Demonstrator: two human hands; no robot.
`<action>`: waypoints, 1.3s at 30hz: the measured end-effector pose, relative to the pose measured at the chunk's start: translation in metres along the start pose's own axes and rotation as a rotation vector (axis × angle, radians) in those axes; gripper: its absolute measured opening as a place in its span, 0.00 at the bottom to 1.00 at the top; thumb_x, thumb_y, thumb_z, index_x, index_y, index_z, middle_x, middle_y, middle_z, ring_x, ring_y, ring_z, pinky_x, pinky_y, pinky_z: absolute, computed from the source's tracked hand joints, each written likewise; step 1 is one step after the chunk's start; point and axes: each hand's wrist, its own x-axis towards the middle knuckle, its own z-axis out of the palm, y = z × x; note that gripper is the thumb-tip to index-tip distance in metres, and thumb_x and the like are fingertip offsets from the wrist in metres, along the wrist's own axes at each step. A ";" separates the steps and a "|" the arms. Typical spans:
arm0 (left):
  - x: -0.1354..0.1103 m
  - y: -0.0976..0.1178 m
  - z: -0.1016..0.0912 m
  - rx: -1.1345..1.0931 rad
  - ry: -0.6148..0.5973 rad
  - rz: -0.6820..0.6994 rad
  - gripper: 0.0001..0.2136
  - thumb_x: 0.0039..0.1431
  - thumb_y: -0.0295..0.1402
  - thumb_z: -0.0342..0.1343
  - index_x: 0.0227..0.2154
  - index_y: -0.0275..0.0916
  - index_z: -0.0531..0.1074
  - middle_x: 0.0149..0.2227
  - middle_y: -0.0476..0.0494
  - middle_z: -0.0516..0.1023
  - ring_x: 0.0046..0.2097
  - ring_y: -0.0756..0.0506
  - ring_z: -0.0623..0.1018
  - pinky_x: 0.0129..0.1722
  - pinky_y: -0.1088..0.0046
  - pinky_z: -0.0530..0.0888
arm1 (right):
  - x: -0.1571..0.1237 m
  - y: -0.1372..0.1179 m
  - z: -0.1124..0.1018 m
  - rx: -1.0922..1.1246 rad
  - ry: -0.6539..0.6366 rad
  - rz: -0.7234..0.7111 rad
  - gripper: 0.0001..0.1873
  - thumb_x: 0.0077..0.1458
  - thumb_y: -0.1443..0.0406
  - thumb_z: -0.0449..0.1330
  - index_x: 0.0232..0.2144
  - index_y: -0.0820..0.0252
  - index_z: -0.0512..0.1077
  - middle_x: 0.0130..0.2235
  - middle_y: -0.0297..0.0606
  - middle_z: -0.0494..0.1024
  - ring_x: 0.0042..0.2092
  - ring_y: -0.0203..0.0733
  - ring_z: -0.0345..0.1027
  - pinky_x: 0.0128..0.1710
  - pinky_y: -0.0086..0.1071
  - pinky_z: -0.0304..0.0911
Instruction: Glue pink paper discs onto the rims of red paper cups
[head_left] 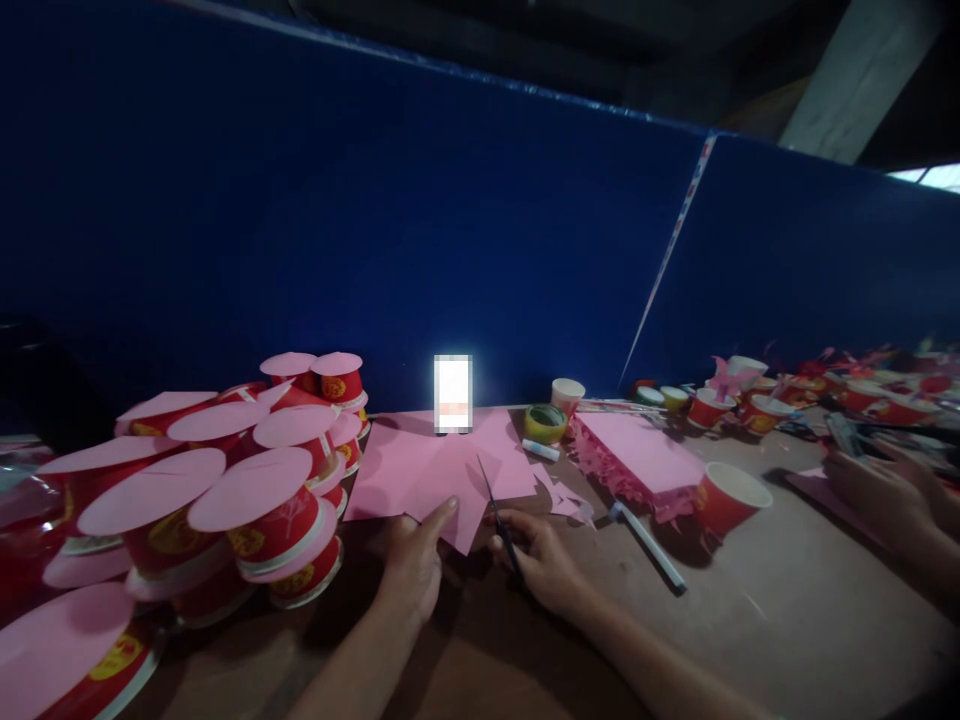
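Note:
My left hand (416, 565) is closed on a sheet of pink paper (457, 485), its thumb lying on top near the lower edge. Scissors (501, 530) with dark handles are in my right hand (540, 560), blades pointing up and away along the right side of that sheet. How far the blades are spread is hard to make out. More pink paper (375, 480) lies flat on the table behind the held sheet. Small pink offcuts (559, 495) rest just right of the scissors.
Stacked red paper cups (274, 520) topped with pink discs crowd the left. Rightward are a tape roll (545, 424), a glue stick (540, 450), a marker (649, 548), a pink paper stack (637, 450) and a red cup (731, 500). Another person's hands (877, 485) work at far right.

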 end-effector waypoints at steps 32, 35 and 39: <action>-0.003 0.001 0.001 0.075 -0.062 -0.054 0.18 0.36 0.32 0.68 0.33 0.31 0.73 0.29 0.39 0.80 0.32 0.41 0.80 0.32 0.67 0.75 | 0.000 -0.006 -0.001 -0.024 0.023 -0.009 0.17 0.53 0.58 0.60 0.41 0.63 0.74 0.22 0.31 0.66 0.24 0.32 0.57 0.23 0.25 0.56; -0.002 0.001 0.000 0.081 -0.067 -0.053 0.17 0.38 0.33 0.68 0.32 0.31 0.73 0.30 0.39 0.80 0.33 0.41 0.80 0.33 0.67 0.75 | 0.000 -0.006 -0.001 -0.013 0.028 -0.003 0.16 0.52 0.58 0.60 0.41 0.63 0.73 0.21 0.29 0.65 0.24 0.32 0.57 0.23 0.25 0.56; 0.000 0.000 -0.003 0.096 -0.043 -0.055 0.16 0.37 0.34 0.68 0.30 0.31 0.73 0.27 0.40 0.80 0.34 0.40 0.80 0.34 0.66 0.75 | 0.001 -0.005 -0.001 -0.012 0.026 -0.007 0.16 0.52 0.59 0.60 0.41 0.64 0.74 0.21 0.29 0.65 0.24 0.32 0.57 0.24 0.25 0.57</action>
